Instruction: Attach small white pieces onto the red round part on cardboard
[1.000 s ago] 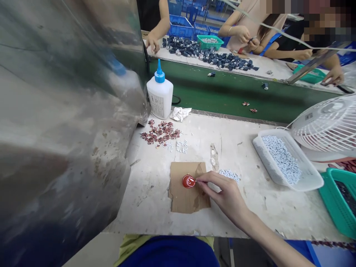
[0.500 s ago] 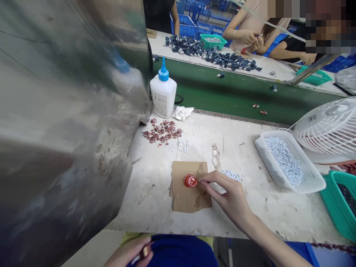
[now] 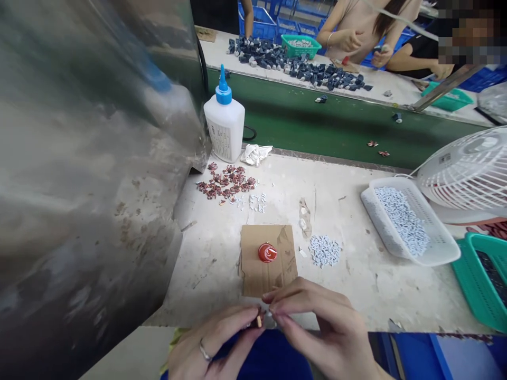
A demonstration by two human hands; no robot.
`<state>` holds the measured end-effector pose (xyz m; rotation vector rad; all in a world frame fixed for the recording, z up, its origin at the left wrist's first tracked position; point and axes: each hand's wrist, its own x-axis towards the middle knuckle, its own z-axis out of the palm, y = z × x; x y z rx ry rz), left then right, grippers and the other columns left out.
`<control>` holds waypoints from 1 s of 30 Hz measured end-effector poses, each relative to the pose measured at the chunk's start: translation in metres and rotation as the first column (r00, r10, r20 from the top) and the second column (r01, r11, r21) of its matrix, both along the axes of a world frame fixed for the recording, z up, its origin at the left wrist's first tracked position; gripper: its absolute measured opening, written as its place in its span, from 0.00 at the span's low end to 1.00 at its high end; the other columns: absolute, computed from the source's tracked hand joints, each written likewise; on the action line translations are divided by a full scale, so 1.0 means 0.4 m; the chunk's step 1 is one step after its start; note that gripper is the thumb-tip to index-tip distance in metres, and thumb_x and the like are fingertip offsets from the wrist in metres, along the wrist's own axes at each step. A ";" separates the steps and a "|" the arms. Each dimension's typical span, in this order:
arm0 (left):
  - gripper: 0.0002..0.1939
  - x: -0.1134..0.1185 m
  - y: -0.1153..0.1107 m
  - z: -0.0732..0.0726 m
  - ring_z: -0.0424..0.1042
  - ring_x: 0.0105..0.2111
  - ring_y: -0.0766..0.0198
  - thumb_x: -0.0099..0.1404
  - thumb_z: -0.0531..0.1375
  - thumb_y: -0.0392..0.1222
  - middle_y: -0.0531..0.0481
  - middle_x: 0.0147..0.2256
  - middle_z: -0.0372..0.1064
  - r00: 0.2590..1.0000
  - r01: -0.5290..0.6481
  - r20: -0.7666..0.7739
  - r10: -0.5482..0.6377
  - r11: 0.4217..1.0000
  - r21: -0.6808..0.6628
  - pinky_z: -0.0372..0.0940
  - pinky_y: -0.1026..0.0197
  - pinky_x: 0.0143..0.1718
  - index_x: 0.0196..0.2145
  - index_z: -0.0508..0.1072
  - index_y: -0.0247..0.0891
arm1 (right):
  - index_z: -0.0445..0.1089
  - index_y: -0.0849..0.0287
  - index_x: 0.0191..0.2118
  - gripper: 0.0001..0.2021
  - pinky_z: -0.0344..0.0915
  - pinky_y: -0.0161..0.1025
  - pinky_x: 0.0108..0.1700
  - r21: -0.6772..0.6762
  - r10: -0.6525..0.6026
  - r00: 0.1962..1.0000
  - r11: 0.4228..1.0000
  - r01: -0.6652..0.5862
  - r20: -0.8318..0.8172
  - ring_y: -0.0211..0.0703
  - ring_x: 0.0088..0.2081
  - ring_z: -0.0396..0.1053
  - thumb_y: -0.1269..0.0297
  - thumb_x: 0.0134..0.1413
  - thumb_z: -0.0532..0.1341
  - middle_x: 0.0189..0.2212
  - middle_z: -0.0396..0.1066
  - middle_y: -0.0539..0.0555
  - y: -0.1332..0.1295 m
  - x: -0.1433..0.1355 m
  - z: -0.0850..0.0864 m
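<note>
At the table's front edge, my left hand (image 3: pixel 222 338), with a ring on one finger, pinches a small brownish-red plastic part (image 3: pixel 260 321) that has a tan end. Close against it, my right hand (image 3: pixel 325 322) is closed on a tiny white piece (image 3: pixel 270 313), partly hidden by the fingertips. Both sets of fingertips meet just in front of a square of cardboard (image 3: pixel 251 279). On this cardboard sits a small round dish of glossy red (image 3: pixel 268 252). To its right lies a pile of tiny white pieces (image 3: pixel 325 250). Brownish-red parts (image 3: pixel 232 182) are spread farther back.
A white bottle with a blue nozzle (image 3: pixel 225 124) stands beside a metal panel (image 3: pixel 99 174) at left. Crumpled tissue (image 3: pixel 255 154) lies nearby. At right are a white basket (image 3: pixel 439 248), a fan (image 3: pixel 471 174) and a green basket (image 3: pixel 471 285). Co-workers sit beyond the green belt (image 3: pixel 285 116).
My right hand has come back from beside the red dish to my left hand, bringing the white piece. My left hand has risen with the brownish-red part. Parts on the belt have shifted right.
</note>
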<state>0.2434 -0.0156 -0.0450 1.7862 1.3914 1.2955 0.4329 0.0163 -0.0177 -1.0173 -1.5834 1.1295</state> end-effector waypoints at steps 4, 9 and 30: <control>0.13 0.008 0.002 -0.005 0.80 0.36 0.77 0.65 0.66 0.28 0.61 0.41 0.81 0.999 -0.040 -0.020 0.041 0.998 0.038 0.72 0.77 0.47 0.45 0.78 0.42 | 0.80 0.55 0.45 0.15 0.80 0.38 0.41 -0.017 0.009 1.000 1.000 -0.009 -0.027 0.45 0.40 0.82 0.81 0.59 0.65 0.38 0.83 0.56 -0.002 -0.010 -0.003; 0.15 0.003 0.004 -0.006 0.81 0.38 0.76 0.64 0.67 0.27 0.61 0.42 0.81 1.000 -0.012 -0.015 0.013 0.999 0.041 0.73 0.77 0.48 0.46 0.77 0.42 | 0.80 0.54 0.45 0.14 0.80 0.35 0.41 -0.001 -0.002 1.000 1.000 0.002 -0.004 0.42 0.39 0.82 0.80 0.61 0.65 0.37 0.82 0.54 0.003 -0.015 -0.001; 0.16 0.004 -0.012 -0.030 0.83 0.37 0.62 0.67 0.67 0.45 0.50 0.38 0.82 0.995 -0.072 -0.069 0.066 0.993 -0.093 0.79 0.69 0.41 0.51 0.76 0.41 | 0.78 0.52 0.51 0.13 0.79 0.37 0.43 -0.028 0.150 0.973 0.989 -0.148 0.177 0.42 0.43 0.79 0.73 0.64 0.67 0.44 0.77 0.55 0.013 0.002 0.019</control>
